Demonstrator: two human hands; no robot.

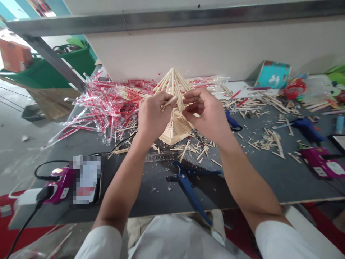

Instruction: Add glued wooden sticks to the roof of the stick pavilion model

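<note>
A pointed, tower-like model of pale wooden sticks (175,131) stands on the dark table in front of me, with sloping ribs meeting at its tip. My left hand (152,117) is closed at its left side and pinches a short wooden stick (169,103) that slants across the front of the ribs. On the right side, my right hand (207,113) has its fingers and thumb curled round the edge of the model, touching a sloping rib. The fingers hide part of the model's middle.
Red-and-clear plastic wrappers (107,104) heap up at left. Loose sticks (272,140) and scraps litter the right. A blue cutter (187,183) lies at the front edge, a phone (87,180) and purple power strip (60,183) at left, and a blue glue gun (307,127) at right.
</note>
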